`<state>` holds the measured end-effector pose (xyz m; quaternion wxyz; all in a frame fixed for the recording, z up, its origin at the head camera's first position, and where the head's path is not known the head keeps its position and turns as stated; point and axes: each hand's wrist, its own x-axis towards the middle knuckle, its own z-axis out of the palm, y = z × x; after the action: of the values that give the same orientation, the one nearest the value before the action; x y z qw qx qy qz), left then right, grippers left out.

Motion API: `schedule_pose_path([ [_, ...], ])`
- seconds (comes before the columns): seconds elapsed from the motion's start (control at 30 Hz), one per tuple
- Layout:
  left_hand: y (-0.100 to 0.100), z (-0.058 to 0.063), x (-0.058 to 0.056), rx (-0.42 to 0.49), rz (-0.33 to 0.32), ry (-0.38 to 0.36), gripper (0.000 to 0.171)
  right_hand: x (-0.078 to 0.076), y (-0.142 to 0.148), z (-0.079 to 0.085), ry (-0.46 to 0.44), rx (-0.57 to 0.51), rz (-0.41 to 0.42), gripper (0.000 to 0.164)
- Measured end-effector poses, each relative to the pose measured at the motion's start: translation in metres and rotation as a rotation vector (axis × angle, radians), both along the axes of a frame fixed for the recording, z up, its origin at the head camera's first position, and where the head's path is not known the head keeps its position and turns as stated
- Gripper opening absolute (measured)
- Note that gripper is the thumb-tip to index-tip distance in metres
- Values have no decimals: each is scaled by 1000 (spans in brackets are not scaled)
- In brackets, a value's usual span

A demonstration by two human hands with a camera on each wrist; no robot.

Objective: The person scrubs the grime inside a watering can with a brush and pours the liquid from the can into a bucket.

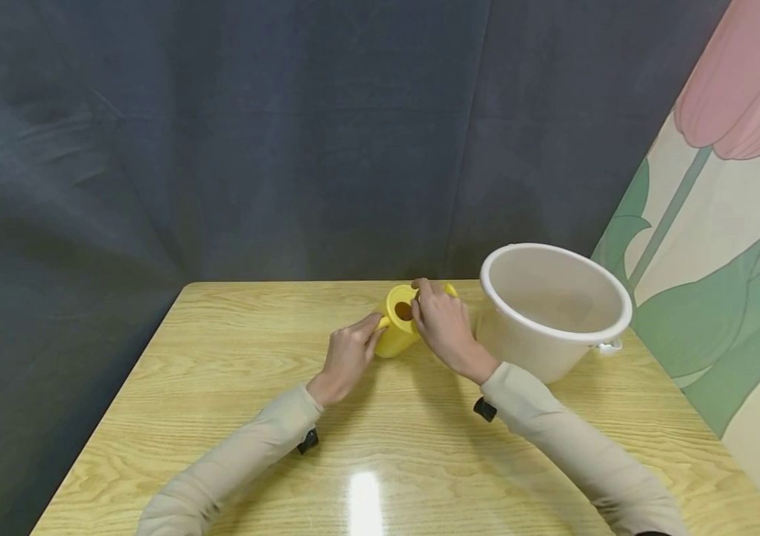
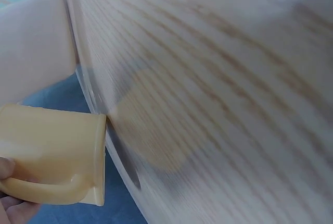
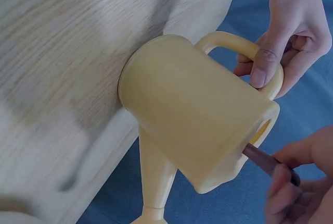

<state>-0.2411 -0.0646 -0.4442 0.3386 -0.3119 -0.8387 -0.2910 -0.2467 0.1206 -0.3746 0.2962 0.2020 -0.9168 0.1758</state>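
Note:
A yellow watering can [image 1: 394, 341] stands near the far edge of the wooden table, its round top opening facing up. My left hand [image 1: 347, 354] grips its side handle, with the thumb over the handle [image 3: 226, 40] in the right wrist view. Over the can's top is my right hand [image 1: 443, 321], pinching a slim, dark brown tapered stick [image 3: 264, 162]. One end of the stick meets the can's top; what lies beyond that end is hidden. The can's spout [image 3: 157, 179] points away from the left hand, toward the bucket side.
A large white bucket [image 1: 510, 335] with a wide rim stands just right of the can, close to the right forearm. Behind the table [image 1: 232, 387] hangs a dark curtain [image 1: 326, 149]. A wall with painted tulips [image 1: 721, 298] borders the right side.

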Motion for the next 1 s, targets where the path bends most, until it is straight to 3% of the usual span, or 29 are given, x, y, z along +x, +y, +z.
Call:
schedule_pose_path([
  [0.33,0,0,-1,-5,-3,-3,12,-3,-1,7,43,-14,72,19],
  [0.63,0,-2,-1,-3,-9,4,9,5,-3,16,125,-65,165,16],
  [1.0,0,0,-1,16,-4,-7,4,-1,1,4,118,-12,132,15],
])
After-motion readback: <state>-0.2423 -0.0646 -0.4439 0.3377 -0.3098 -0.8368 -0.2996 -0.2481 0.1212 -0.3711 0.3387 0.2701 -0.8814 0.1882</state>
